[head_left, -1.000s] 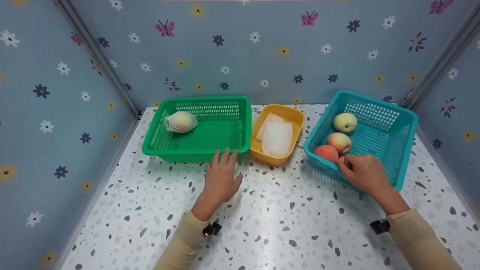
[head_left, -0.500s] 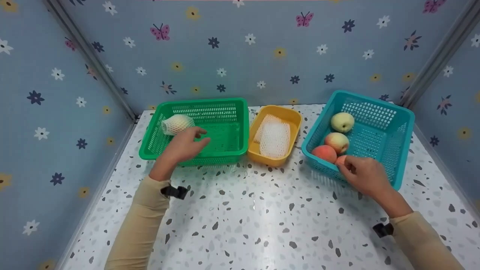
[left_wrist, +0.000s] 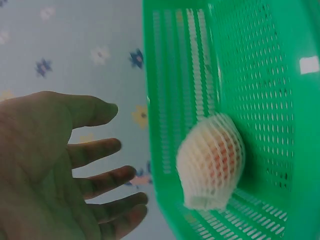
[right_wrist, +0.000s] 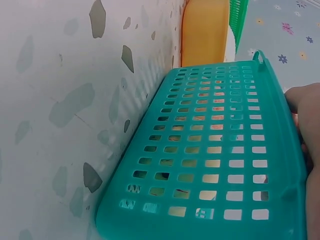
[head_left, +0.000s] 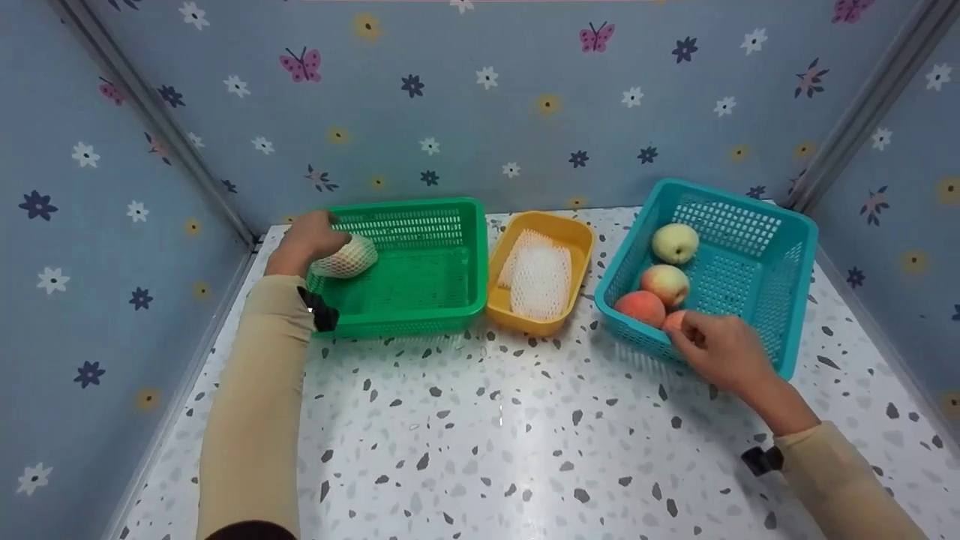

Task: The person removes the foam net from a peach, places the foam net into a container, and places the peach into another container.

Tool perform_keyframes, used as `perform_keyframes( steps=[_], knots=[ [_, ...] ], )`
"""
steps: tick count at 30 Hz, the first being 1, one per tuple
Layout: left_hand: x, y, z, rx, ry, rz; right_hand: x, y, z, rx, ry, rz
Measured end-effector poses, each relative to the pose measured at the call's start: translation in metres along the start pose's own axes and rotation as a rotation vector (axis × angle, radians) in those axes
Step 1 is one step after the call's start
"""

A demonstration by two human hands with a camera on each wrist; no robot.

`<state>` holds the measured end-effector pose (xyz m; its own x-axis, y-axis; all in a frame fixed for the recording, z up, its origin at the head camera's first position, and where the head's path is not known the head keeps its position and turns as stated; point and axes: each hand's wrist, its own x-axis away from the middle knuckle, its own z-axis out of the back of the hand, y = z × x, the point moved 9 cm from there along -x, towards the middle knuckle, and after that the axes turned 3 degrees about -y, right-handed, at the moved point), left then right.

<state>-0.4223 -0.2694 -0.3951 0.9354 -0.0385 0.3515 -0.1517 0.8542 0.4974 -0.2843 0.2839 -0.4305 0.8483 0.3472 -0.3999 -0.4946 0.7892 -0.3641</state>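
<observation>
My left hand (head_left: 306,241) hovers over the left end of a green basket (head_left: 481,262), fingers extended and holding nothing. Close to it in that basket lies a peach in a white foam net (head_left: 351,259); the left wrist view shows this netted peach (left_wrist: 214,162) apart from the fingertips. At the front wall of a teal basket (head_left: 801,281), my right hand (head_left: 720,349) has thumb and fingers curled at a peach (head_left: 672,321), mostly hidden by them. Beside that lie a red peach (head_left: 640,308) and two paler peaches, one blushed (head_left: 665,285), one yellowish (head_left: 675,244).
Between the baskets stands a small yellow tray (head_left: 540,328) with white foam nets (head_left: 541,281) in it. All stand on a speckled table (head_left: 465,435) against a flowered back wall (head_left: 480,112). In the right wrist view the teal basket's slotted side (right_wrist: 280,130) fills the middle.
My left hand has moved left and away, from in front of the green basket to above its left end. My right hand stays at the teal basket's front wall.
</observation>
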Motion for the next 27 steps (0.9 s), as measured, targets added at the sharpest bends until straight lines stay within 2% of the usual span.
perform_keyframes(
  steps=[3, 6, 9, 12, 16, 19, 27],
  knots=[
    [-0.012, -0.013, 0.006, 0.013, -0.008, 0.048, 0.0, -0.001, 0.0, -0.005, 0.006, 0.007],
    [-0.023, -0.023, 0.005, 0.022, -0.016, 0.074, 0.001, -0.001, 0.0, -0.005, 0.016, 0.009],
    [-0.033, -0.029, 0.0, 0.031, -0.011, 0.073, 0.002, 0.0, 0.001, -0.001, 0.02, 0.005],
    [-0.04, -0.035, -0.006, -0.008, -0.004, 0.06, 0.002, 0.001, 0.001, 0.003, 0.014, -0.003],
    [-0.04, -0.047, -0.019, -0.11, -0.041, 0.09, 0.001, 0.001, -0.001, 0.007, -0.001, -0.004],
    [-0.041, -0.05, -0.028, -0.147, -0.067, 0.124, 0.0, 0.002, -0.001, 0.007, -0.002, -0.006],
    [-0.043, -0.049, -0.032, -0.068, -0.058, 0.214, 0.002, 0.004, -0.002, 0.011, 0.003, -0.021]
  ],
)
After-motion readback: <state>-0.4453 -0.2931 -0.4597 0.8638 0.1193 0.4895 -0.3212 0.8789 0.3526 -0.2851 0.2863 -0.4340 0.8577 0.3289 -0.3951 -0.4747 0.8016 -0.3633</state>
